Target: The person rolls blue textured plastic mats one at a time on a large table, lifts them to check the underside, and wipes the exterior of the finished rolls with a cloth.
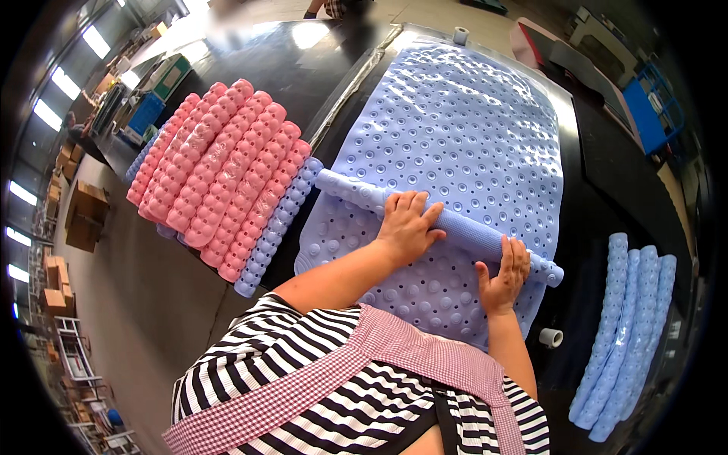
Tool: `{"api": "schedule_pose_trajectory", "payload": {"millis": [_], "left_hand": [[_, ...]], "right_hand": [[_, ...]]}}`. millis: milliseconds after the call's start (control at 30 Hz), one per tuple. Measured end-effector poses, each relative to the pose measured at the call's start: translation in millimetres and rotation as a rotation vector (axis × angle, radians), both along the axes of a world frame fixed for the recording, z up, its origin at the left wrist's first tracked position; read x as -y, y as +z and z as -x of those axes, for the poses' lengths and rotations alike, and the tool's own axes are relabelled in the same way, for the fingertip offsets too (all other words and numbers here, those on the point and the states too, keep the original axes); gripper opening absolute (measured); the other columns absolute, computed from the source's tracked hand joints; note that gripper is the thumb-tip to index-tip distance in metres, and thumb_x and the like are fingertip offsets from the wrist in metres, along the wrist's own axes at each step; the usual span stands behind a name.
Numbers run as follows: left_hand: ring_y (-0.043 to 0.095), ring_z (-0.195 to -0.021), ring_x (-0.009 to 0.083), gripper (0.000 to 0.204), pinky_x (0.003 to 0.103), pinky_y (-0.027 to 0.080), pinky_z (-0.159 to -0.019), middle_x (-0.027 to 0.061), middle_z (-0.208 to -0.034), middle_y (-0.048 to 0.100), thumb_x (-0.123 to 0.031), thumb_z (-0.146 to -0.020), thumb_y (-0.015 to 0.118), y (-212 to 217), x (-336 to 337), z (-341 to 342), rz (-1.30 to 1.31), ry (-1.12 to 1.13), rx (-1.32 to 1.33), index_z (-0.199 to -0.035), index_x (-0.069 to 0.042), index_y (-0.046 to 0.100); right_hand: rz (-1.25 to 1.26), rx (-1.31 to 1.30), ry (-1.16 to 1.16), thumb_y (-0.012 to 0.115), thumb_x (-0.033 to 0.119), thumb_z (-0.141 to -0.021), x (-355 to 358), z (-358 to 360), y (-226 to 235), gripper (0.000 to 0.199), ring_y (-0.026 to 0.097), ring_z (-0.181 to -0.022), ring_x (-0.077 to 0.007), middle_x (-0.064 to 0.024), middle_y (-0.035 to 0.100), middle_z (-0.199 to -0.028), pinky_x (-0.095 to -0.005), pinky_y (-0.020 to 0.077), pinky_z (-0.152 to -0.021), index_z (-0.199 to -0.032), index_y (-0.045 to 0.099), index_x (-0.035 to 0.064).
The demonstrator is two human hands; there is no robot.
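A light blue rubber mat (462,129), dotted with suction cups, lies spread on the dark table. Across its near part runs a thin blue mat roll (474,233), slanting from upper left to lower right; its middle has a finer texture. My left hand (409,227) rests on the left half of this roll, fingers spread over the top. On the right half lies my right hand (506,279), its fingers stretched out and thumb apart. Nearer to me, more blue mat (417,296) with round bumps lies under my forearms.
Several pink rolled mats (227,167) lie stacked on the left, beside a blue rolled mat (279,227). Several blue rolls (626,334) lie at right. A small white tape roll (551,337) sits near my right forearm, another roll (460,35) at the far edge.
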State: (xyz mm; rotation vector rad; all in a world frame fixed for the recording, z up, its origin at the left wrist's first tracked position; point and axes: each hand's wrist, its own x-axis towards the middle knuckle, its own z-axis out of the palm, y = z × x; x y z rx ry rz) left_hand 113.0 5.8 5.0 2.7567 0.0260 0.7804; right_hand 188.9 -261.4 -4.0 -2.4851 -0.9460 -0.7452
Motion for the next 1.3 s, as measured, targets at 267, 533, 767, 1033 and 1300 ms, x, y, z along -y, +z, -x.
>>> {"api": "schedule_pose_trajectory", "payload": {"millis": [267, 533, 767, 1033, 1300], "left_hand": [[0.021, -0.157, 0.0414, 0.069, 0.060, 0.016, -0.124, 0.0220, -0.167, 0.030, -0.064, -0.097, 0.057, 54.1, -33.4, -126.7, 0.205, 0.020, -0.623, -0.156, -0.030, 0.047], [0.058, -0.126, 0.0280, 0.044, 0.050, 0.039, -0.108, 0.0098, -0.129, 0.066, -0.052, -0.093, 0.067, 40.2, -58.4, -183.3, 0.166, -0.112, -0.197, -0.113, -0.013, 0.075], [0.064, -0.119, 0.0312, 0.094, 0.044, 0.048, -0.104, 0.0128, -0.124, 0.068, -0.052, -0.055, 0.096, 28.1, -55.9, -152.3, -0.113, -0.189, -0.350, -0.134, -0.012, 0.063], [0.068, -0.106, 0.0334, 0.063, 0.047, 0.052, -0.089, 0.0114, -0.106, 0.070, -0.035, -0.063, 0.093, 63.1, -45.1, -142.7, -0.259, -0.184, -0.265, -0.116, -0.017, 0.064], [0.063, -0.102, 0.0355, 0.066, 0.051, 0.045, -0.092, 0.0113, -0.104, 0.063, -0.034, -0.064, 0.092, 56.5, 13.8, 52.0, -0.086, -0.202, -0.493, -0.120, -0.014, 0.063]], "right_hand": [[0.068, -0.157, 0.026, 0.065, 0.042, -0.097, -25.9, -100.8, 25.2, 0.044, 0.058, -0.120, -0.0352, -0.0133, 0.068, -0.123, -0.0491, 0.0405, -0.106, -0.128, 0.067, 0.0097], [0.074, -0.097, 0.079, 0.082, 0.037, -0.082, -69.3, -93.0, 18.6, 0.059, 0.055, -0.132, -0.0332, -0.0140, 0.063, -0.135, -0.0525, 0.0322, -0.119, -0.132, 0.065, 0.0092], [0.368, -0.428, 0.034, 0.098, 0.049, -0.053, -95.7, -149.5, 59.5, 0.079, 0.064, -0.116, -0.0357, -0.0191, 0.068, -0.120, -0.0501, 0.0508, -0.098, -0.115, 0.070, 0.0091], [0.256, -0.253, 0.118, 0.088, 0.031, -0.070, -70.5, -142.6, 72.9, 0.048, 0.068, -0.102, -0.0333, -0.0128, 0.069, -0.101, -0.0450, 0.0517, -0.093, -0.110, 0.070, 0.0111], [0.295, -0.461, 0.309, 0.088, 0.026, -0.064, -7.4, 35.7, 70.1, 0.050, 0.066, -0.095, -0.0359, -0.0139, 0.067, -0.098, -0.0477, 0.0508, -0.088, -0.108, 0.069, 0.0093]]}}
